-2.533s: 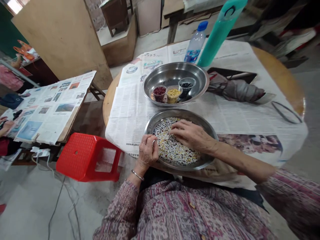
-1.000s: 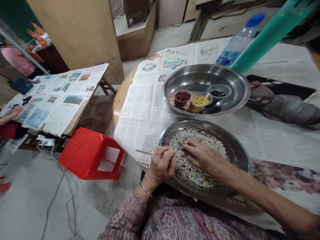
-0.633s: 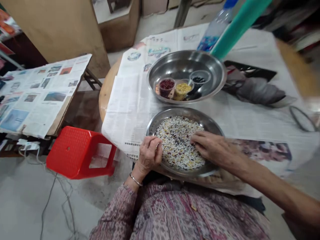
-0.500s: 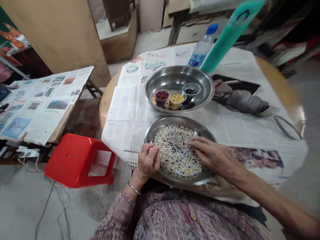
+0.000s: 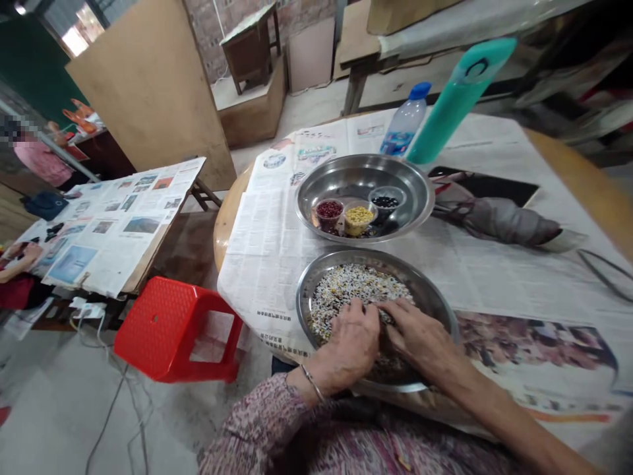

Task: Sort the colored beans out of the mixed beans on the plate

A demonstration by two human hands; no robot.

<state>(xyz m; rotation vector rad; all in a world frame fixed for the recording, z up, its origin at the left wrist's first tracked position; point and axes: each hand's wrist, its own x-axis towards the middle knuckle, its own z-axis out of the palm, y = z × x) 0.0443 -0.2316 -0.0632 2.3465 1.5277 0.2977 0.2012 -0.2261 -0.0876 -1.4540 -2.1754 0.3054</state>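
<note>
A shallow steel bowl near my lap holds white grains mixed with dark, yellow and reddish beans. My left hand is over its near half, fingers pressed together and bent down into the mix, tips hidden. Right beside it, nearly touching, my right hand curls its fingers into the grains; what lies under them is hidden. Behind stands a second steel bowl. In it are small clear cups of red beans, yellow beans and black beans.
Newspaper covers the round table. A water bottle, a teal case and a folded grey umbrella lie or stand around the far bowl. To the left are a red stool and another paper-covered table, with people beyond.
My left hand has moved right, from the bowl's left rim into the grains. My right hand has curled and now meets it near the middle. The view has tilted up slightly.
</note>
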